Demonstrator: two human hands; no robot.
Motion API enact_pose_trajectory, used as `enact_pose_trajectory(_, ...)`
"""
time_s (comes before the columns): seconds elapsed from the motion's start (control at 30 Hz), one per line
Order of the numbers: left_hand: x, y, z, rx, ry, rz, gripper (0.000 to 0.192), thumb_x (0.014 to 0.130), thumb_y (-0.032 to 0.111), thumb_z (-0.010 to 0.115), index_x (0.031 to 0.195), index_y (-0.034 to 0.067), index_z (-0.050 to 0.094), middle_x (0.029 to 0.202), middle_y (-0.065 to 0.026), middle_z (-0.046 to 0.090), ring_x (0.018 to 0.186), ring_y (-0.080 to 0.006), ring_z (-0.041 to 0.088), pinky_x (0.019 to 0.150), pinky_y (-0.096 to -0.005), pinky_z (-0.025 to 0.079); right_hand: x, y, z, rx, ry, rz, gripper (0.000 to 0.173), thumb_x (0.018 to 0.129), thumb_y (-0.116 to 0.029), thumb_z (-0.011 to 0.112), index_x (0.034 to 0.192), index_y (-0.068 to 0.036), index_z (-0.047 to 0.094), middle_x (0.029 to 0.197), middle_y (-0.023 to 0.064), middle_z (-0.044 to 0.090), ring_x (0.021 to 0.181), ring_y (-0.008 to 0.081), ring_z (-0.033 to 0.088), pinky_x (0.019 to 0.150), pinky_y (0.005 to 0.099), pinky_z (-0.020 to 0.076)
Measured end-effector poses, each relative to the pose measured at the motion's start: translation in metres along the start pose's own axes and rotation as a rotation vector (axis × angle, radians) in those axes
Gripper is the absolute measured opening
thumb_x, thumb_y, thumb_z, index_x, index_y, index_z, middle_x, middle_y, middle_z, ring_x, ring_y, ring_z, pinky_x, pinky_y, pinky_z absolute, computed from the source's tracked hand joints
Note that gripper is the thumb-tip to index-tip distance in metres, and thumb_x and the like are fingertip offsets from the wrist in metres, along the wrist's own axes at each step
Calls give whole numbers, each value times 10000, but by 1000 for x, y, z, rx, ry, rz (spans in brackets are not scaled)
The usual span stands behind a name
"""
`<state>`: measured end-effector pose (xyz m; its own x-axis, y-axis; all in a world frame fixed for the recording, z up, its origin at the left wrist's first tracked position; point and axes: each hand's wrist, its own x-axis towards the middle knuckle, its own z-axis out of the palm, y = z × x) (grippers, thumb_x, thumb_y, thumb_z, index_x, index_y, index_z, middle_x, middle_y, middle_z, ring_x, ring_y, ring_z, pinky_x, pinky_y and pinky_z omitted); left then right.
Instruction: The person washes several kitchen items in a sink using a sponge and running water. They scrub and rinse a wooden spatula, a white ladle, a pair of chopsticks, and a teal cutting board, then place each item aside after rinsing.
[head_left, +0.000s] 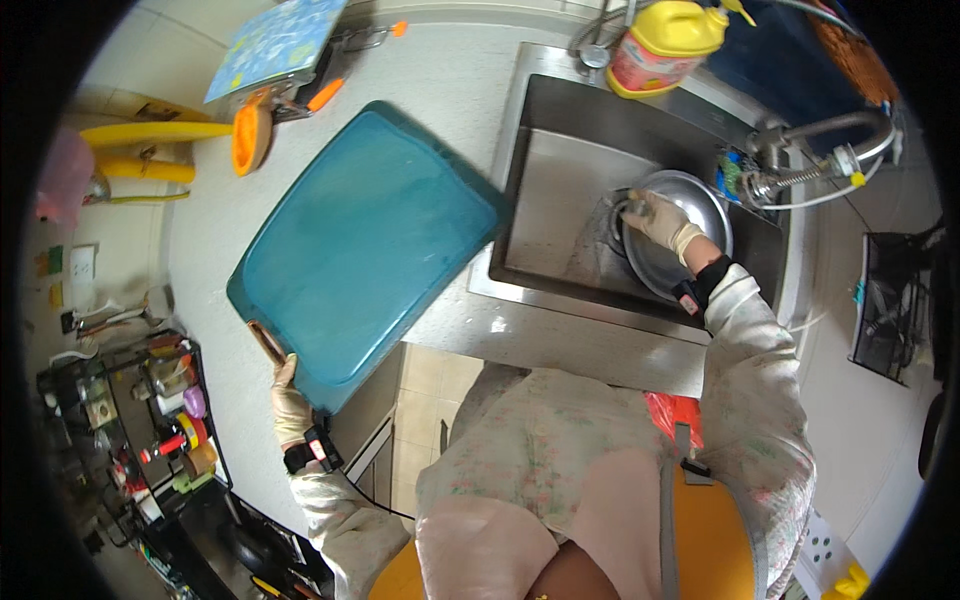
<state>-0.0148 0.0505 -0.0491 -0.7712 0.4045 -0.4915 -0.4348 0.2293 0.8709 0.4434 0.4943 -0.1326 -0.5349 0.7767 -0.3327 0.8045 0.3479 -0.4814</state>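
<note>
A teal plastic lid or tray (360, 240) lies tilted across the counter, one corner reaching the sink's edge. My left hand (289, 397), in a pale glove, grips the brown handle (267, 342) at the near-left corner of the teal piece. Inside the steel sink (585, 157) a round metal basin (682, 191) sits at the right. My right hand (660, 221), also gloved, is over the basin's left rim with its fingers curled; a dark ring-like handle or rim shows beside it. Whether the fingers hold something small is unclear.
A yellow jug (667, 45) stands behind the sink, near a coiled-spring faucet (780, 180). Blue-patterned board (277, 49) and orange-handled tools (325, 96) are at the back left. A black rack (202, 420) with bottles stands at the left, and a black mesh basket (889, 307) at the right.
</note>
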Motion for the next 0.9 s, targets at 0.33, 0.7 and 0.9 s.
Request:
enact_pose_trajectory(0.33,-30,14,30,150,83,-26,370,817,265,615,1070,-3,577,1010,-89,593,918,-197,550,836,-305,417,61,-202,34,395,-264,123,838,813,-626,460,1203,116,459,1136,253,552,1068,314,549,914,381,420)
enact_pose_trajectory(0.7,-106,80,122,-114,-93,-136,318,808,261,629,1052,65,571,954,-78,630,849,-225,598,767,-374,488,-51,-125,-23,357,-39,-31,741,794,-602,499,935,116,614,835,240,636,773,360,629,727,371,487)
enact_pose_trajectory(0.9,-133,96,222,-32,-335,-215,389,812,266,627,1121,48,540,979,-80,615,860,-228,596,775,-377,485,-136,-31,-65,537,51,453,571,832,-511,532,956,34,649,826,163,661,790,291,647,714,320,509)
